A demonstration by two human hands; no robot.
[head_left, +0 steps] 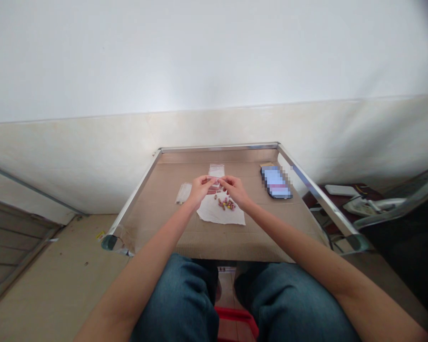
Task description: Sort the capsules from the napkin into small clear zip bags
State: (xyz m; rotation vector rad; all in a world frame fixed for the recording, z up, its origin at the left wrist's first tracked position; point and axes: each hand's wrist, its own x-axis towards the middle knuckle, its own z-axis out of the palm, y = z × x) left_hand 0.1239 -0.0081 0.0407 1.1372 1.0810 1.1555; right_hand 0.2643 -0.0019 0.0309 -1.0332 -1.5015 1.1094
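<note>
My left hand and my right hand meet above the middle of the cardboard surface, fingers pinched at the top edge of a small clear plastic bag. Something reddish shows in or behind the bag; I cannot tell which. Just below my hands lies a white paper sheet, bearing a loose heap of small pink, red and yellow beads. Beyond my fingers a stack of clear bags lies flat. To the left of my left hand rests another clear or whitish bag.
A phone with a lit, blurred screen lies at the right of the cardboard. A raised metal frame borders the table on three sides. White items lie on a lower shelf at right. A red stool shows between my knees.
</note>
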